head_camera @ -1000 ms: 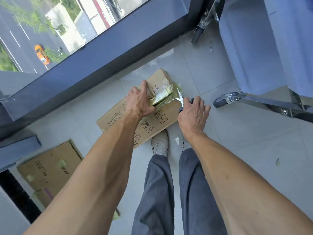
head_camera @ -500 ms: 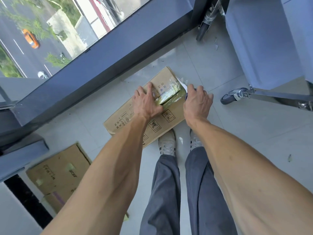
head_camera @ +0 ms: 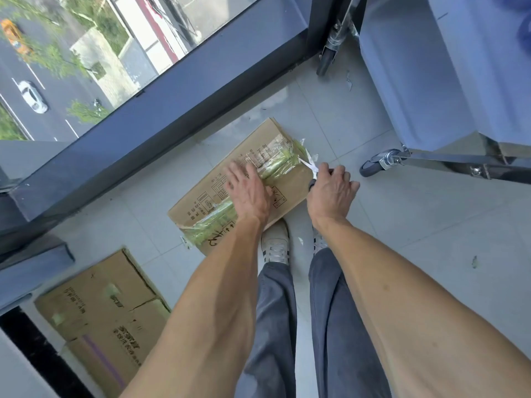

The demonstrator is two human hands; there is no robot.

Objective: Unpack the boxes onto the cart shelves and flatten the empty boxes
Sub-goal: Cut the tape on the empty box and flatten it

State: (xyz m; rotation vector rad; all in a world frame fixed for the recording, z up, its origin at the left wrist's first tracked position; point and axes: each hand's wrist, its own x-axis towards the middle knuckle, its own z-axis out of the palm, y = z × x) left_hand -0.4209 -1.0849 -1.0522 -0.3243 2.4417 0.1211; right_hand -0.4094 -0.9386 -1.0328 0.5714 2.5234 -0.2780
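Observation:
A brown cardboard box (head_camera: 201, 202), sealed along its top seam with yellowish-green tape, lies on the floor tiles in front of my shoes. My left hand (head_camera: 248, 191) presses flat on the box top, fingers spread over the tape. My right hand (head_camera: 330, 191) grips a dark-handled cutter or scissors (head_camera: 311, 169) whose pale blade touches the tape at the box's right end. The tool's handle is mostly hidden inside my fist.
A grey-blue cart (head_camera: 431, 76) on castor wheels (head_camera: 373, 165) stands to the right. A flattened cardboard box (head_camera: 97, 314) lies at the lower left. A dark window frame (head_camera: 172, 104) runs along the floor behind the box.
My left hand has slid left along the taped seam toward the box's middle. My right hand stays at the right end with the blade. The view has shifted slightly.

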